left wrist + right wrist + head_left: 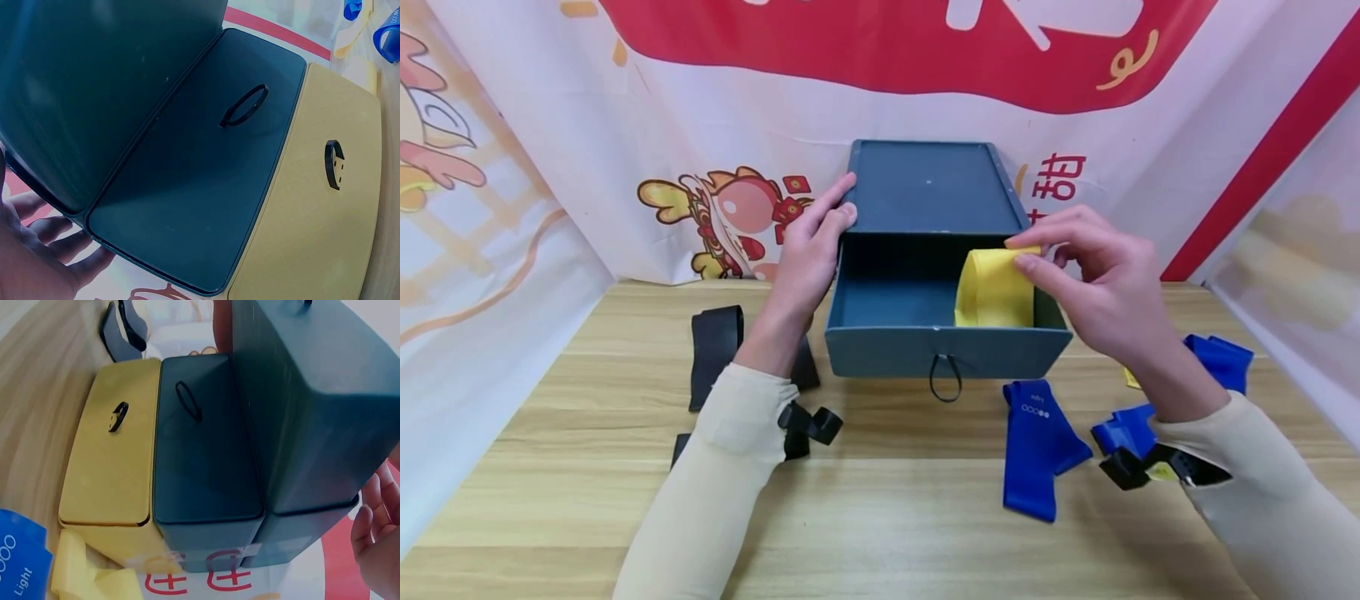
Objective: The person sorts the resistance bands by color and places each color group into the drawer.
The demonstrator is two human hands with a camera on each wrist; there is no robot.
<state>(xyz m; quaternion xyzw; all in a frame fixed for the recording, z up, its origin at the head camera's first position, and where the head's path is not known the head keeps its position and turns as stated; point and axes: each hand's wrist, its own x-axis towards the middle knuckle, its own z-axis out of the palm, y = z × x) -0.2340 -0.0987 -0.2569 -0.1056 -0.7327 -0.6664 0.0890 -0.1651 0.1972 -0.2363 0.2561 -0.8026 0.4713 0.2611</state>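
Note:
A dark teal drawer cabinet (936, 183) stands at the back of the table, its top drawer (880, 354) pulled out towards me. At the right end of that drawer is a folded yellow resistance band (997, 292). My right hand (1108, 287) pinches the band's upper edge between thumb and fingers. On the cabinet's left side rests my left hand (805, 267), its fingers extended; the left wrist view shows them spread along the edge. Below the open drawer are a closed teal drawer (194, 169) and a closed yellow drawer (306, 187), each with a black loop pull.
Black bands (713, 358) lie on the wooden table at the left, partly behind my left forearm. Blue bands (1033, 450) lie at the right, one marked "Light" (22, 556). Beside the cabinet is another yellow band (94, 575). A printed cloth (760, 108) hangs behind.

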